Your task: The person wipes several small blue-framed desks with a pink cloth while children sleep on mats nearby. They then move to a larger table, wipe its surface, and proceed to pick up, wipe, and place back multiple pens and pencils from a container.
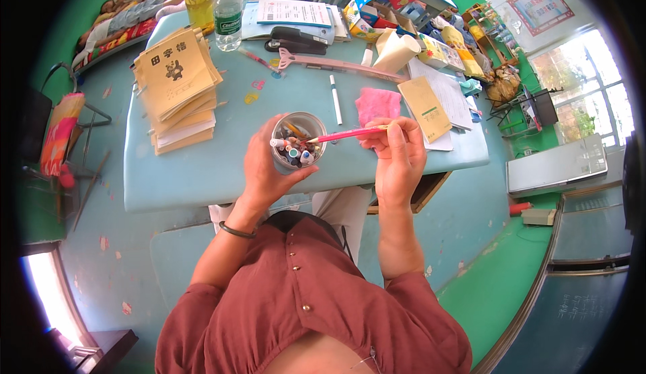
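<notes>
My left hand point(263, 159) is wrapped around a clear round pen cup point(318, 120) near the front edge of the table. Inside the cup stand several markers point(294, 152) and other writing tools, seen from above. Between the fingertips of my right hand point(401, 159) is a pink pencil point(348, 134), held almost level. Its sharpened tip points left and lies over the cup's rim. Just behind my right hand a pink cloth point(377, 104) lies crumpled. A white marker point(335, 100) rests on the table beyond the cup.
A stack of tan exercise books point(176, 81) stands at the table's left, near a water bottle point(228, 18) and a jar of yellow liquid point(199, 3). Farther back are a black stapler point(297, 41) and a pink stick point(338, 63). A tan booklet point(425, 108) lies at right.
</notes>
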Demonstrator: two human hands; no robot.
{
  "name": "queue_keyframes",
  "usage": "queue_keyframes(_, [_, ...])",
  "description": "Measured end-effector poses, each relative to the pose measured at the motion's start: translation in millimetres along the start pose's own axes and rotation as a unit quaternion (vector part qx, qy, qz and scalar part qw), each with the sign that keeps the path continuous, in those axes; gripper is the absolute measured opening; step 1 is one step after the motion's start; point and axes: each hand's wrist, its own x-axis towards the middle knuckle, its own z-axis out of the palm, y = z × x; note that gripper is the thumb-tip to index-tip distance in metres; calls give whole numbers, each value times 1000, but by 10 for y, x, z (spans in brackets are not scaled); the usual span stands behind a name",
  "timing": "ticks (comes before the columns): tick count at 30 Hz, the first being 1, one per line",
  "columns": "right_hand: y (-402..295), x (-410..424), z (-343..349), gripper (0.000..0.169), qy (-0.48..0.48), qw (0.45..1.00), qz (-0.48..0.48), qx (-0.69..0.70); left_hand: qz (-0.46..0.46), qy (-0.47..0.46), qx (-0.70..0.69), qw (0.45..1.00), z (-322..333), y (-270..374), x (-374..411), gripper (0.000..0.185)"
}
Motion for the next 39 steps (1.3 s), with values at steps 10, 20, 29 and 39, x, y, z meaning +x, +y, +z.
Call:
queue_keyframes(10, [-66,-34,20,11,23,995,-65,-75,87,-31,26,995,-62,33,20,101])
queue_keyframes(20, [-68,-114,191,19,-125,902,-302,-281,124,-12,6,992,-40,34,-23,100])
queue_keyframes(29, [202,-117,253,21,-177,865,-329,-334,126,-25,-36,991,-33,-12,-39,100])
queue_keyframes(39, [-73,-141,118,21,-212,861,-319,-334,137,-10,-47,989,-24,22,-41,91])
